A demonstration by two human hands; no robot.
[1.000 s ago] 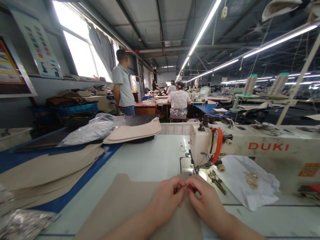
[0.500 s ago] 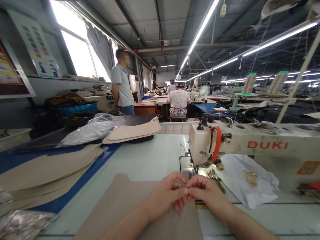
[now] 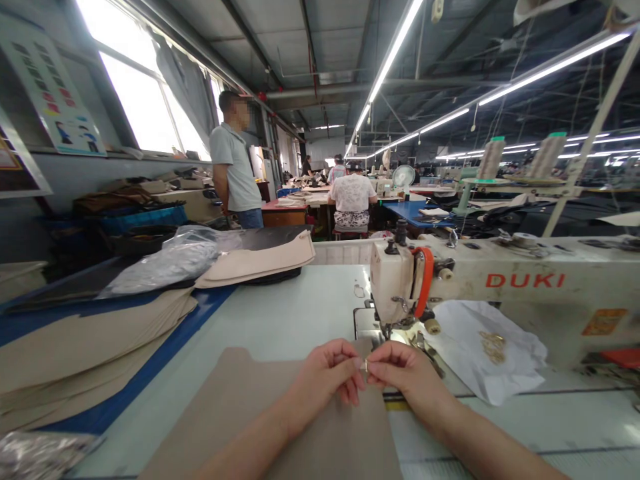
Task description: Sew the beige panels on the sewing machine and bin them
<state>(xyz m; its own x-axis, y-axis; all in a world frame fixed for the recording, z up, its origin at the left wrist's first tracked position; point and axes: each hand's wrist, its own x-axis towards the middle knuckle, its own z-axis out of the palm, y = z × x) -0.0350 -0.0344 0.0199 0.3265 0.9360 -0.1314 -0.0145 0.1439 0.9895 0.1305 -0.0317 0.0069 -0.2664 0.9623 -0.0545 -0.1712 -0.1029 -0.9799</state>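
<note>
Through my feed, the left hand (image 3: pixel 327 373) and right hand (image 3: pixel 407 373) nearly meet, thumbs and forefingers pinched narrow on a tiny bright piece (image 3: pixel 367 365) too small for me to identify. It sits above the tan sheet (image 3: pixel 250 400) on the table (image 3: pixel 285 307), near the sewing machine (image 3: pixel 460 280). I read red "DUKI" there; the wall poster (image 3: pixel 55 93) is too blurred.

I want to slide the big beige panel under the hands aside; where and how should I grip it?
Probably pinch the beige panel at its jutting far-left corner, coming from the left: it lies flat and looks thin, and that corner sits clear of the left hand and the sewing machine.
</note>
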